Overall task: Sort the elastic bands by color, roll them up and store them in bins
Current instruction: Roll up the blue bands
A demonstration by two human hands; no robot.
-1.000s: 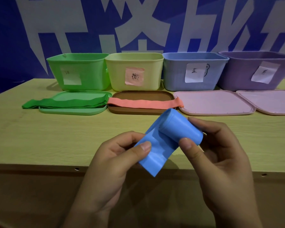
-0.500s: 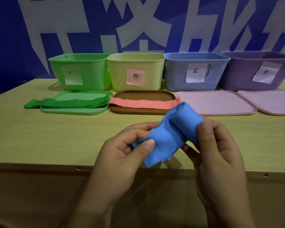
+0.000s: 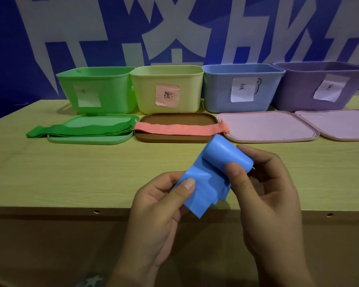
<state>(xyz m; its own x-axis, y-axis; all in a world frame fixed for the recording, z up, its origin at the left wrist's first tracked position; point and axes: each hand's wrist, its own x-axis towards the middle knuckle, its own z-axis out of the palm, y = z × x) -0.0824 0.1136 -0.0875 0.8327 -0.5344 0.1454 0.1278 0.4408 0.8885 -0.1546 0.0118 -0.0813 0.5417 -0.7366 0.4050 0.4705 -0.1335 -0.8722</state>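
A blue elastic band (image 3: 214, 168) is partly rolled into a cylinder above the table's front edge. My right hand (image 3: 265, 195) grips the rolled part between thumb and fingers. My left hand (image 3: 160, 206) pinches the loose tail that hangs below the roll. Green bands (image 3: 81, 130) lie stacked flat across a green lid (image 3: 87, 139). A pink band (image 3: 180, 128) lies stretched over a brown lid (image 3: 174, 119). At the back stand a green bin (image 3: 97, 90), a yellow bin (image 3: 167, 88), a blue bin (image 3: 240, 88) and a purple bin (image 3: 323, 88), each labelled.
Two pink lids (image 3: 267, 126) (image 3: 340, 124) lie flat before the blue and purple bins. The wooden table (image 3: 71, 172) ends at a front edge just under my hands. A blue banner with white characters hangs behind the bins.
The roll has turned and tilted back between my hands, with the right thumb shifting from the top of the roll to its front. The loose tail stays short.
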